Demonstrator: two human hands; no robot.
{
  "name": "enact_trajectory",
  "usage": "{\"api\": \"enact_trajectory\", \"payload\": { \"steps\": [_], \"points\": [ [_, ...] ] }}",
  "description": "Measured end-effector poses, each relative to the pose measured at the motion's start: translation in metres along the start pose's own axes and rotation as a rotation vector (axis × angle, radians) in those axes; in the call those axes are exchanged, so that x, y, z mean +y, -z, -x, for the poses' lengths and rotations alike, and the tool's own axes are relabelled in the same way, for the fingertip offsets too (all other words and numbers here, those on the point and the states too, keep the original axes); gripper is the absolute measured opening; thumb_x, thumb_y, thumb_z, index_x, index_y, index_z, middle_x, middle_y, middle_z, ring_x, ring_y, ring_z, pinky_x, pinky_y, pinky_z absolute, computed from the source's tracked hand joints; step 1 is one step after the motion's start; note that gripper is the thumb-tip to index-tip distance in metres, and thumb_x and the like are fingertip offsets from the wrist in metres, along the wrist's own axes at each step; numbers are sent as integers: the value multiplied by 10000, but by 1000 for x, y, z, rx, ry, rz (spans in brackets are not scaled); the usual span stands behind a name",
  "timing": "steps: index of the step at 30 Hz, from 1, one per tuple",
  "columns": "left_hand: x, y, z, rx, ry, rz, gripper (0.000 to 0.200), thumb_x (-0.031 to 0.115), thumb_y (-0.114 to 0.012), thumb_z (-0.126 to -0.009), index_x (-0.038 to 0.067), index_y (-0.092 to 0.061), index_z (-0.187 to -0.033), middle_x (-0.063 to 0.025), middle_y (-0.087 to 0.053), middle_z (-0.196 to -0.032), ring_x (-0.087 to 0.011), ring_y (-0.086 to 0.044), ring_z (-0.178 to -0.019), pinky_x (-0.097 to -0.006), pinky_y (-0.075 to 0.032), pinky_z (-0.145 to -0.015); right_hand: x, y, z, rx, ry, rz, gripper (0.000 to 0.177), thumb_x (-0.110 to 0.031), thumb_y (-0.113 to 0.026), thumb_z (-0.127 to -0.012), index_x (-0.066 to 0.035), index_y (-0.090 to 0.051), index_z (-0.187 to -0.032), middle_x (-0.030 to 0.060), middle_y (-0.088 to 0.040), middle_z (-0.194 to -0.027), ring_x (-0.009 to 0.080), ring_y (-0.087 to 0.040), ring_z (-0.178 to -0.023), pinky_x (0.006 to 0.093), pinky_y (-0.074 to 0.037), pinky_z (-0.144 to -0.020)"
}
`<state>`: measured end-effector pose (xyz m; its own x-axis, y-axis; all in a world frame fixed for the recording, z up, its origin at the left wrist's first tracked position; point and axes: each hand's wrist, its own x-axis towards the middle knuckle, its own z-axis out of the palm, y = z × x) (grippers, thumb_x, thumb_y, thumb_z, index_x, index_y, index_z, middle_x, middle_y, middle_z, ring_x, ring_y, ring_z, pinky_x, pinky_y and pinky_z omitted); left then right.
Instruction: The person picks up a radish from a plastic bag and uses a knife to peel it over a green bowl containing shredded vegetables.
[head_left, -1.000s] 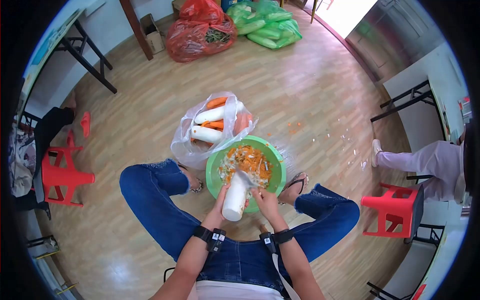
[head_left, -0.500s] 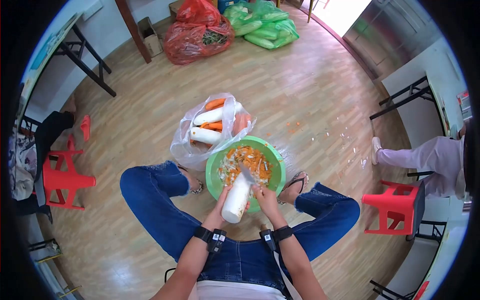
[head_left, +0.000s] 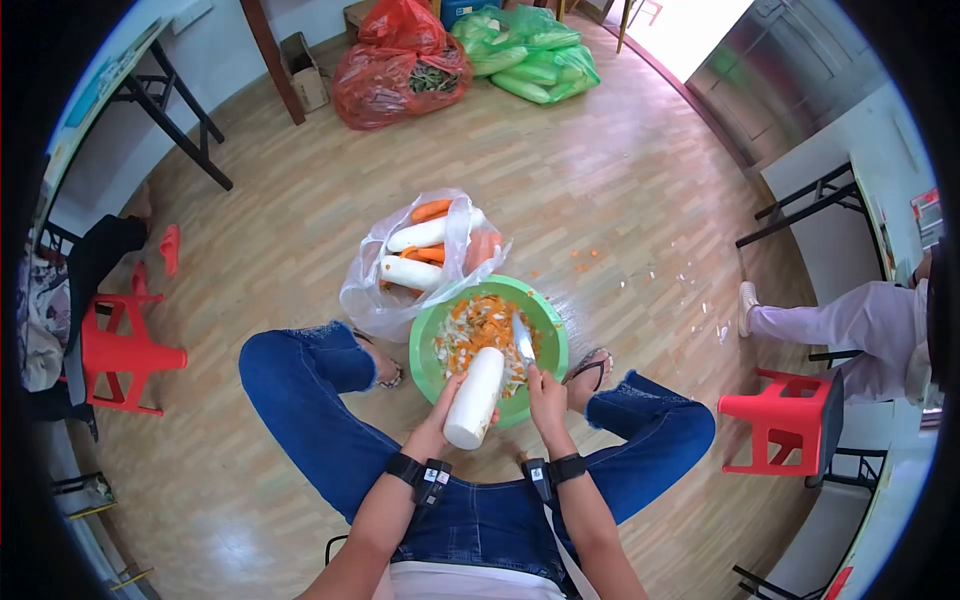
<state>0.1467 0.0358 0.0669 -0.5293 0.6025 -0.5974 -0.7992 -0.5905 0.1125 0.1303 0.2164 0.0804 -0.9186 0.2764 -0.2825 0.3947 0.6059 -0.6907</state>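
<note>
My left hand is wrapped around a thick white radish, held tilted over the near rim of a green basin. In my right hand is a knife, its blade pointing away from me and standing apart from the radish. Chopped orange and white pieces lie in the basin, which rests on the floor between my feet. Touching the basin's far left side is a clear plastic bag with carrots and white radishes inside.
Small scraps lie on the wooden floor to the right. Red stools stand at both sides, with a person's leg at the right. Red bags and green bags of vegetables sit at the back.
The knife has moved right, away from the radish, and its blade now hangs over the basin's right part. My left hand keeps the radish in nearly the same place.
</note>
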Motion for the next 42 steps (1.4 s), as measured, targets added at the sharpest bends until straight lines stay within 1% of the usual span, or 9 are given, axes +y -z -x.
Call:
{"api": "enact_trajectory", "payload": {
  "steps": [1, 3, 13, 19, 27, 30, 34, 37, 42],
  "points": [
    [0, 2, -2, 18, -21, 28, 583, 479, -349, -829, -5, -385, -1151, -224, -552, -859, -318, -594, -695, -391, -518, -593, -5, 1, 7, 1, 1, 1, 454, -426, -463, -830, -20, -544, -646, 187, -537, -573, 346, -553, -551, 407, -410, -488],
    [-1, 1, -2, 37, -45, 60, 580, 477, -353, -826, -7, -392, -1143, -220, -554, -859, -315, -594, -693, -389, -518, -590, -12, -2, 21, -152, 200, 18, 448, -417, -467, -832, -19, -528, -636, 199, -520, -561, 347, -549, -540, 402, -406, -473],
    [-1, -7, 5, 25, 12, 51, 542, 458, -380, -833, -5, -422, -1110, -170, -563, -850, -302, -604, -676, -398, -529, -578, 4, -11, -3, -58, 126, 190, 383, -392, -504, -817, -34, -593, -715, 181, -548, -573, 332, -563, -549, 400, -411, -476],
    [-4, 2, -1, 75, -22, 7, 551, 460, -373, -834, -8, -411, -1123, -204, -556, -836, -305, -591, -680, -393, -518, -589, -14, -7, 22, -184, 234, 149, 390, -386, -508, -816, -21, -582, -702, 186, -535, -557, 340, -548, -527, 400, -409, -473],
    [-6, 4, 0, 42, -5, -37, 540, 462, -404, -830, -4, -413, -1101, -164, -568, -833, -302, -607, -653, -394, -530, -567, 11, -21, -5, -36, 136, 225, 429, -410, -487, -820, -12, -578, -687, 187, -535, -561, 330, -551, -531, 408, -402, -484],
    [-8, 8, -4, 111, -15, -15, 537, 466, -394, -831, -4, -426, -1089, -166, -571, -819, -297, -608, -643, -398, -525, -550, 3, -18, 2, -133, 89, 70, 452, -461, -466, -810, -44, -598, -695, 184, -560, -586, 342, -571, -573, 423, -438, -521],
    [-7, 18, -6, 123, -5, -21, 541, 449, -414, -831, -13, -417, -1114, -177, -563, -864, -305, -601, -690, -424, -524, -601, -7, -16, 16, -237, 174, 136, 455, -428, -490, -813, -7, -588, -671, 186, -526, -547, 310, -544, -508, 397, -396, -477],
    [-7, 7, -3, 45, 30, -20, 536, 442, -414, -833, -14, -417, -1115, -167, -563, -868, -302, -601, -694, -423, -526, -606, 8, -21, 1, -99, 136, 150, 473, -444, -478, -815, -7, -593, -676, 191, -525, -548, 328, -543, -519, 404, -397, -479],
    [-7, -8, 6, 60, 27, -110, 511, 449, -399, -839, -1, -433, -1078, -149, -576, -825, -263, -609, -638, -397, -531, -556, 18, -17, -11, -44, 92, 180, 484, -471, -460, -810, -32, -570, -637, 179, -554, -578, 341, -562, -560, 421, -424, -501]
  ]
}}
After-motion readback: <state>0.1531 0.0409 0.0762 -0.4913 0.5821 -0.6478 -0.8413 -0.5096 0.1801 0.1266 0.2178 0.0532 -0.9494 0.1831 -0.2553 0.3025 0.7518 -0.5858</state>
